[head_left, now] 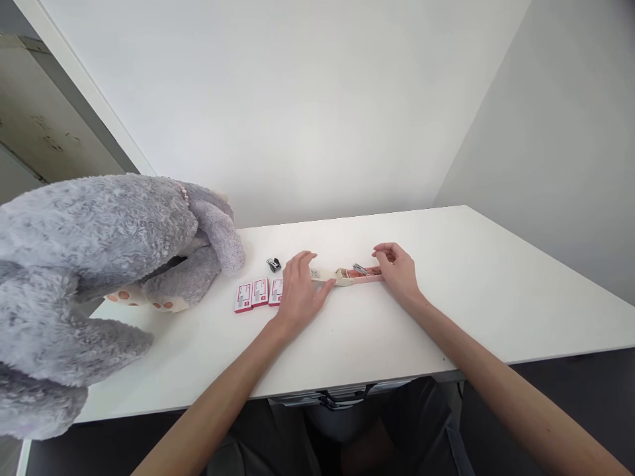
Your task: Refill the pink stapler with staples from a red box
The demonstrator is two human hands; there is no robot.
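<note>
A long cream and pink stapler (pixel 353 275) lies opened out flat on the white table (pixel 486 291). My left hand (pixel 300 288) rests palm down, fingers spread, with its thumb against the stapler's left end. My right hand (pixel 397 267) is curled at the stapler's right end, fingertips pinched over the pink part. Whether the pinch holds anything is too small to tell. Three small red and white staple boxes (pixel 258 293) lie in a row just left of my left hand.
A small black and silver object (pixel 274 265) lies behind the boxes. A big grey plush toy (pixel 99 264) fills the table's left side. White walls meet in a corner behind. The table's front edge runs just above my lap.
</note>
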